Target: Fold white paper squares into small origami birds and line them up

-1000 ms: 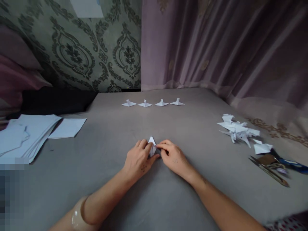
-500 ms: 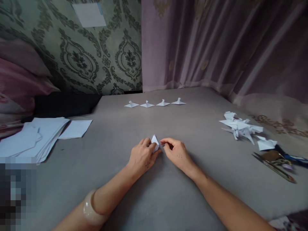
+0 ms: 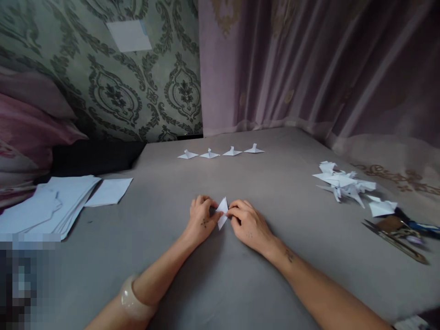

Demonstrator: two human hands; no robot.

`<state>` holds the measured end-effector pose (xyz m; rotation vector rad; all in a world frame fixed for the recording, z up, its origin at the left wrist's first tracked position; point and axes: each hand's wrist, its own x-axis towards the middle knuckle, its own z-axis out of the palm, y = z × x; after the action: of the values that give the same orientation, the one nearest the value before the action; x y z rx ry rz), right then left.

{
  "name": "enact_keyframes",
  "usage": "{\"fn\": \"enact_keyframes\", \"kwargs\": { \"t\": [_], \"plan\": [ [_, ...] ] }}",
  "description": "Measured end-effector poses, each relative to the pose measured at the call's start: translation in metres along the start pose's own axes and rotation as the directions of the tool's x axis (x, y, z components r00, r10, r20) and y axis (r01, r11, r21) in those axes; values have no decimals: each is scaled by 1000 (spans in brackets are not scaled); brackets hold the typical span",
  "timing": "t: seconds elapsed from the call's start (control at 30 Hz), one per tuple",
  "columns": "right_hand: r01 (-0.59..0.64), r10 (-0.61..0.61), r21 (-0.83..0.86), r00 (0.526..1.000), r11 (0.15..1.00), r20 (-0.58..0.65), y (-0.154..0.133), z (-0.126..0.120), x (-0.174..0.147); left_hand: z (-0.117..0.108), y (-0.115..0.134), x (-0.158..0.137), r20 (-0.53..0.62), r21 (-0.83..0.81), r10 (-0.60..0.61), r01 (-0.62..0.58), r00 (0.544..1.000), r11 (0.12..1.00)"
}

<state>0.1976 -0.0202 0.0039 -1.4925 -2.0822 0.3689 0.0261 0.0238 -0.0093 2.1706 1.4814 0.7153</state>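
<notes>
Between my two hands is a small piece of folded white paper (image 3: 223, 206), shaped like a narrow diamond with one point facing away from me and one toward me. My left hand (image 3: 203, 215) pinches its left side, the thumb lying over the paper's middle. On the right edge, the fingertips and thumb of my right hand (image 3: 246, 221) are closed on the same paper. Parts of its side corners are hidden under the fingers. A pale bangle (image 3: 134, 300) circles my left forearm.
Farther off, several small folded paper figures (image 3: 209, 154) stand in a row. White paper sheets (image 3: 74, 197) are stacked at left. To the right lie a heap of folded paper pieces (image 3: 345, 183) and scissors (image 3: 395, 240). Curtain (image 3: 261, 68) and patterned wall (image 3: 165, 82) bound the grey surface (image 3: 220, 284).
The folded paper now shows a long diamond shape, with its near point uncovered. My right hand has come in onto its right edge, and my left hand has shifted its grip.
</notes>
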Motion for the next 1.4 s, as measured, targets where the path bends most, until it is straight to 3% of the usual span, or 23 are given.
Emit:
{"fn": "enact_keyframes", "kwargs": {
  "t": [0.17, 0.3, 0.4, 0.5, 0.6, 0.73, 0.87, 0.97, 1.07, 1.17, 1.23, 1.4],
  "plan": [
    [-30, 31, 49, 999, 998, -25, 2, 0, 0, -4, 5, 4, 70, -107, -81, 88, 994, 990],
    [-51, 55, 98, 998, 994, -34, 2, -1, 1, -3, 7, 3, 136, -288, -116, 152, 984, 945],
    [-101, 115, 174, 991, 980, -70, 2, -2, 3, -2, 11, 2, 184, -502, -196, 264, 963, 823],
    [-192, 249, 300, 955, 934, -163, 0, -3, 6, -4, 16, 3, 187, -769, -261, 307, 947, 561],
    [-257, 354, 456, 925, 852, -140, -2, -4, 8, -7, 19, 4, 221, -885, -265, 307, 939, 350],
    [-259, 353, 567, 933, 782, -61, -7, -4, 9, -8, 22, 3, 270, -895, -237, 334, 933, 295],
    [-221, 349, 556, 927, 801, -135, -11, -6, 9, -9, 25, 1, 305, -885, -230, 364, 924, 291],
    [-124, 268, 439, 920, 890, -284, -11, -7, 6, -10, 28, -1, 284, -870, -292, 374, 913, 322],
    [-8, 68, 155, 922, 988, -382, -10, -8, 2, -10, 31, -4, 322, -855, -265, 399, 909, 330],
    [63, -103, -140, 948, 988, -302, -10, -7, -2, -8, 32, -5, 371, -866, -204, 417, 906, 276],
    [106, -165, -242, 956, 965, -241, -12, -6, -3, -7, 32, -5, 379, -865, -226, 430, 897, 256],
    [265, -299, -188, 935, 946, -188, -17, -8, -2, -9, 19, 0, 402, -854, -328, 479, 855, 202]
  ]
}}
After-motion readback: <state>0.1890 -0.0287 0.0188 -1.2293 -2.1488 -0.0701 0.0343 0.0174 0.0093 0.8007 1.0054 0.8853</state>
